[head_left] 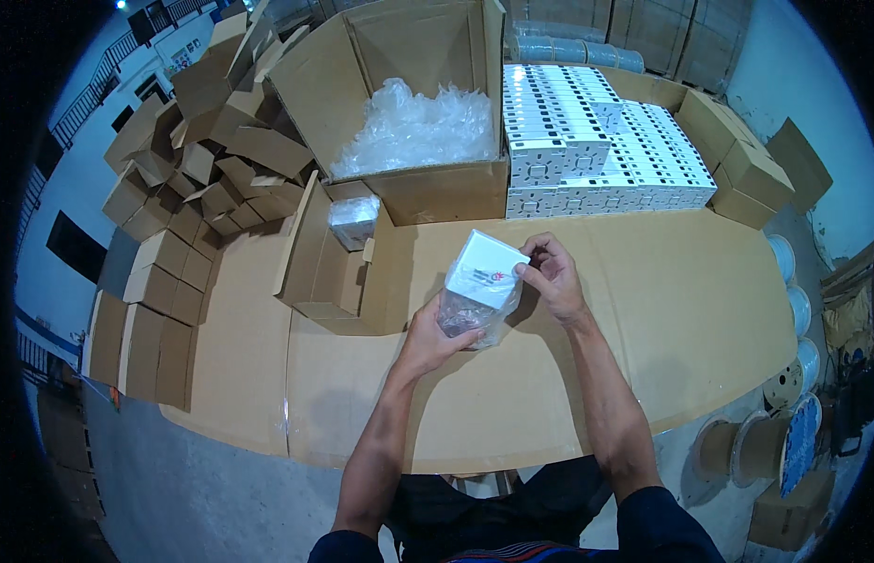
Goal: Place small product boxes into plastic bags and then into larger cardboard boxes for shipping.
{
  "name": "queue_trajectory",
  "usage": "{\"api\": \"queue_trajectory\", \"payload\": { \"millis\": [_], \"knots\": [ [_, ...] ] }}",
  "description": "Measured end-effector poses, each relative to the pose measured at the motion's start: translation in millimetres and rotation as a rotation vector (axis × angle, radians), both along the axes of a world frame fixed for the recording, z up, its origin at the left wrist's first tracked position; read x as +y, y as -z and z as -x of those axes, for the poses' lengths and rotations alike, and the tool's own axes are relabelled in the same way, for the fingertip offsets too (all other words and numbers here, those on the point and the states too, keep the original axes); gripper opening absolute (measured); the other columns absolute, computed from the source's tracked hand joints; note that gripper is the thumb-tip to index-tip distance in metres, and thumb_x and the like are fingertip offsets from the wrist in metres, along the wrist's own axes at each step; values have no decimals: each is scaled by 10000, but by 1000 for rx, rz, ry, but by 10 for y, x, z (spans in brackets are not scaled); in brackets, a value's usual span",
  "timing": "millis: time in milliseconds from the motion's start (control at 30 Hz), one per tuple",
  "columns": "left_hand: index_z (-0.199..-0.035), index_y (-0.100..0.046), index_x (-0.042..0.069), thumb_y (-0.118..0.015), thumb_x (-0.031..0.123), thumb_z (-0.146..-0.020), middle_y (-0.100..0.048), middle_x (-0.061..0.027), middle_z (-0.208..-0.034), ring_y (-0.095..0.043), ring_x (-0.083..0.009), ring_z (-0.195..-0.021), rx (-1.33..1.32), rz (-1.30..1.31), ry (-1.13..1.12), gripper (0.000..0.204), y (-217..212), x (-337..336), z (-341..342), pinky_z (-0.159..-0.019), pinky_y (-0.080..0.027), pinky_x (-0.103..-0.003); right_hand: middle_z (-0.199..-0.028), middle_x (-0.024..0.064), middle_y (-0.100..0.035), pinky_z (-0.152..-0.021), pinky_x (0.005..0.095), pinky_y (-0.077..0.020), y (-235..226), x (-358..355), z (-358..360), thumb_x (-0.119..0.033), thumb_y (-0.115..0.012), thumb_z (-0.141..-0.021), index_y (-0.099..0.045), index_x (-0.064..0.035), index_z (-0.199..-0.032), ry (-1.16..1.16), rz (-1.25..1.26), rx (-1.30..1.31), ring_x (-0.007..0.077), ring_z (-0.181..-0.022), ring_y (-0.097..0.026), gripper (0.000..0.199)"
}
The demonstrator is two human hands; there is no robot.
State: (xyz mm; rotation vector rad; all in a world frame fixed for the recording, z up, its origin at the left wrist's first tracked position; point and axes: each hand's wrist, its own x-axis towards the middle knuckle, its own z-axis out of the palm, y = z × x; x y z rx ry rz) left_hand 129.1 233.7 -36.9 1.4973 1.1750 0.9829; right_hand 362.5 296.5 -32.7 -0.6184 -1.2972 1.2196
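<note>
A small white box (491, 266) sits partly inside a clear plastic bag (467, 317), held above the cardboard-covered table. Around the bagged lower end, the fingers and thumb of my left hand (426, 340) are closed. My right hand (557, 283) pinches at the box's upper right corner, its thumb and fingers bent; whether it grips the bag's edge or the box itself I cannot tell. Left of my hands stands an open brown carton (338, 317) with a plastic-wrapped white box (353, 223) at its far end.
Behind, a large open carton (446, 192) holds a heap of clear plastic bags (414, 131). White boxes (611, 178) are stacked at the back right, beside brown cartons (751, 178). Empty cartons (179, 253) pile up along the left. Cable spools (737, 450) stand off the right edge.
</note>
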Motion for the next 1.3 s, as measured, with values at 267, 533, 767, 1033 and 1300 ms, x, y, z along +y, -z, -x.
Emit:
{"api": "queue_trajectory", "payload": {
  "millis": [267, 533, 767, 1033, 1300],
  "knots": [
    [-1290, -572, -2, -861, 110, -753, -681, -103, -1171, -654, -184, -1071, -30, -27, 20, 620, -9, -7, 22, -945, -525, -347, -887, -5, -607, -758, 255, -483, 34, -21, 24, -69, -698, -929, -562, -41, -1017, -55, 62, -79, 74, -830, -586, 164],
    [-1296, -585, -10, -631, 194, -1008, -686, -65, -1102, -634, -119, -999, -305, 167, -60, 356, -16, 53, 47, -885, -524, -300, -927, 44, -675, -709, 253, -495, 62, -1, 43, -97, -670, -965, -584, -25, -952, -90, 32, -146, 74, -805, -597, 113],
    [-1235, -597, 4, -568, 237, -1045, -679, -48, -1074, -608, -97, -970, -491, 29, -230, 301, 162, 126, -137, -847, -501, -275, -996, 65, -715, -727, 250, -508, -84, -80, 71, -153, -652, -986, -660, -6, -1118, -67, 201, -133, 77, -831, -618, 197],
    [-1212, -626, -8, -499, 281, -1072, -668, -48, -1085, -612, -121, -962, -301, -67, -282, 345, 8, 269, -262, -873, -498, -295, -999, 29, -717, -773, 266, -517, -155, -183, 59, -170, -685, -971, -677, 17, -1189, -107, 369, -277, 83, -891, -629, 287],
    [-1451, -515, 33, -413, 333, -1095, -623, -128, -1324, -558, -163, -1224, -215, -180, -322, 476, -128, 309, -329, -1052, -420, -312, -991, 7, -704, -763, 254, -513, 11, -124, 127, -230, -620, -1018, -659, -10, -1255, -26, 344, -272, 81, -873, -621, 325]
  ]
}}
